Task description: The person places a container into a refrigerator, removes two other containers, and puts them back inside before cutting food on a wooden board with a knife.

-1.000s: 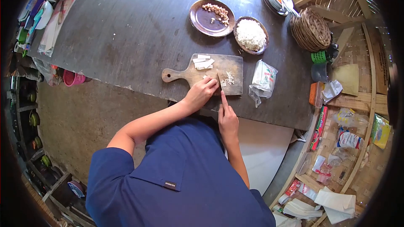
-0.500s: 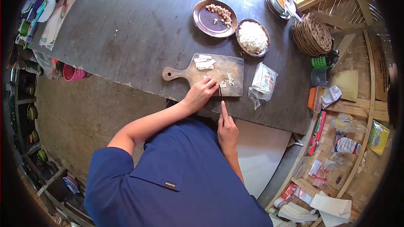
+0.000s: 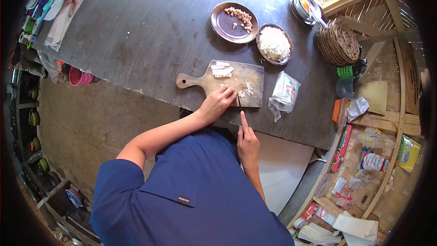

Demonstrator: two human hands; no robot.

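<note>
A wooden cutting board [image 3: 200, 81] with a round-holed handle lies near the table edge. On it are several flat white slices [image 3: 221, 69] and a scatter of thin white slivers [image 3: 247, 89]. My left hand [image 3: 219, 102] is closed, its fingertips pressing a white piece against the board; the fingers mostly hide that piece. My right hand [image 3: 248, 142] grips a knife [image 3: 240, 104], with the index finger stretched along it. The blade's tip end meets the board just right of my left fingertips. The knife's handle is hidden inside the hand.
Beyond the board stand a brown plate [image 3: 222, 28] of small brown cubes and a bowl [image 3: 291, 55] heaped with white shreds. A white plastic packet [image 3: 285, 92] lies to the right. Stacked plates [image 3: 298, 11] and woven wicker plates [image 3: 334, 41] line the far right.
The view has shifted slightly. The white slivers beside the blade lie a little differently, nearer the knife. Both hands keep almost the same place on the board.
</note>
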